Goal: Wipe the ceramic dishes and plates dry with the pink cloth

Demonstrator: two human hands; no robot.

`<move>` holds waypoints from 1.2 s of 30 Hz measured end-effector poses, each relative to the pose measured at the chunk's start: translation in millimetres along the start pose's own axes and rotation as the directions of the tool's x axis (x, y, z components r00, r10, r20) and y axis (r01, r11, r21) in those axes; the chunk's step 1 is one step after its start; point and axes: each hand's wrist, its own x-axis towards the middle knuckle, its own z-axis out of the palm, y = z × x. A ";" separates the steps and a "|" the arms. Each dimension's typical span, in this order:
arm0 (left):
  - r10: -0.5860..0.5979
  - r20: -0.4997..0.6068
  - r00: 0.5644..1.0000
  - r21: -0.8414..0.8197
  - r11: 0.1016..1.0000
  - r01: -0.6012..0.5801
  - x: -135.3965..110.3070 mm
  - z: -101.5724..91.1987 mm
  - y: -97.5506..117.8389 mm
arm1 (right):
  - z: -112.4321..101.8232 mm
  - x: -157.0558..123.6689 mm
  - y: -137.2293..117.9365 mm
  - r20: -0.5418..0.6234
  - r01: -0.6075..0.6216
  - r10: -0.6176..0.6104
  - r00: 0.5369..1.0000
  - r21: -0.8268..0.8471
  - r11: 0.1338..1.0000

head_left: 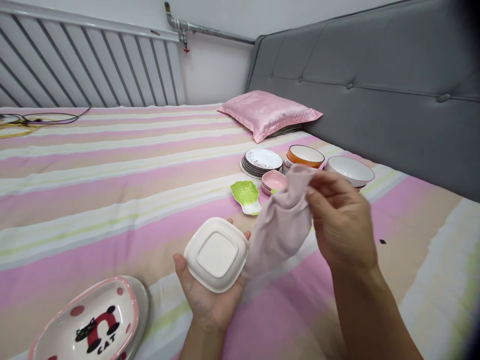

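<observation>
A small white square dish (pixel 217 254) with rounded corners lies upside down in my left hand (pixel 215 305), its underside facing up. My left fingers curl round its far side and the thumb is at its left edge. My right hand (pixel 339 220) pinches a pale pink cloth (pixel 279 230) by its upper end. The cloth hangs down, its lower end close to the dish's right edge; whether they touch I cannot tell. Beyond the dish lies a green vegetable-shaped dish (pixel 246 195). Pink bowls (pixel 273 180) sit behind the cloth, partly hidden.
Stacked plates (pixel 263 159), an orange bowl (pixel 305 154) and a white bowl (pixel 350 170) stand farther back on the striped bed (pixel 112 200). At front left is a cat-patterned dish (pixel 90 320). A pink pillow (pixel 268 112) rests by the grey headboard (pixel 360 65); cables (pixel 41 120) lie far left.
</observation>
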 end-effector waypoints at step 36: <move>0.015 -0.048 0.999 0.071 0.997 -0.012 3.8 -1.7 6.2 | 2.2 -7.4 50.7 0.642 0.370 0.650 0.406 -0.766 0.526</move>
